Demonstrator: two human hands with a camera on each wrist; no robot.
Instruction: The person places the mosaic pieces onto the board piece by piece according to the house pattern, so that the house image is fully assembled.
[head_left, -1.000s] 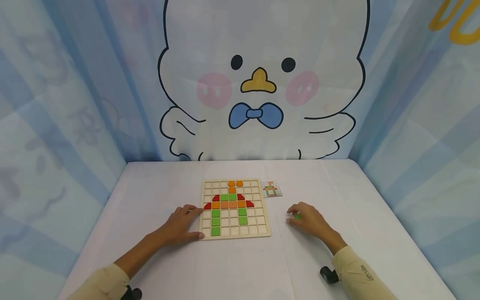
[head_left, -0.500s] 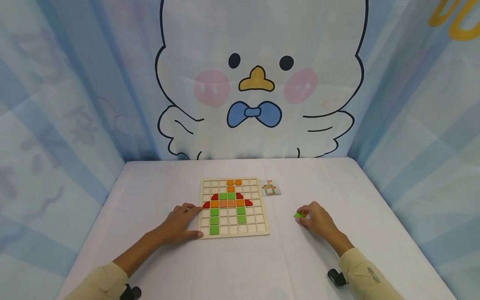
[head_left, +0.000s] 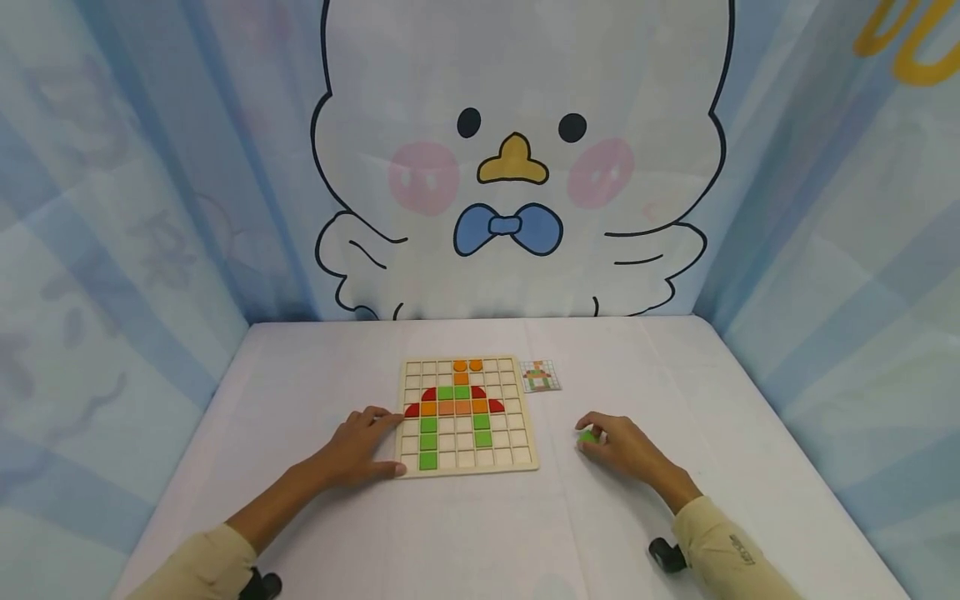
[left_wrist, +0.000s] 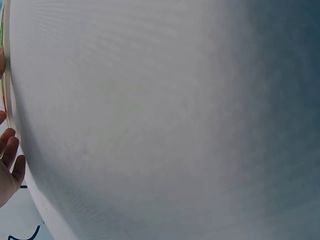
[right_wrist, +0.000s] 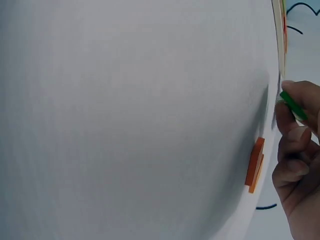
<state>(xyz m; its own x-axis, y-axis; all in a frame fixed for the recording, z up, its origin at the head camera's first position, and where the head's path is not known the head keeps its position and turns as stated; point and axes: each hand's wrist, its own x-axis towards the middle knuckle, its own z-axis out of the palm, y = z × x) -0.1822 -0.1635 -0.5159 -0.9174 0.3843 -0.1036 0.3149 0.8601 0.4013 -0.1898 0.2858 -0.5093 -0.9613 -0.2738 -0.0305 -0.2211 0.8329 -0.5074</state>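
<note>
A square wooden grid board (head_left: 521,429) lies on the table, bearing green, red, orange and salmon pieces in a figure. My left hand (head_left: 362,450) rests at its left edge, thumb and fingertips touching the frame; only fingertips (left_wrist: 11,150) show in the left wrist view. Right of the board, my right hand (head_left: 626,450) holds a green tile (head_left: 588,437) just above the table. The right wrist view shows this green tile (right_wrist: 294,105) tilted, pinched between thumb and finger. Near that hand lie orange tiles (right_wrist: 255,165), which the head view does not show.
A small pattern card (head_left: 540,376) with a similar coloured figure lies against the board's upper right edge. White cloth covers the table (head_left: 480,533). Printed fabric walls (head_left: 517,283) stand behind and on both sides.
My right hand shifted right with the green tile, then came back left and a little nearer. The tile has turned in its fingers. My left hand stays at the board's edge.
</note>
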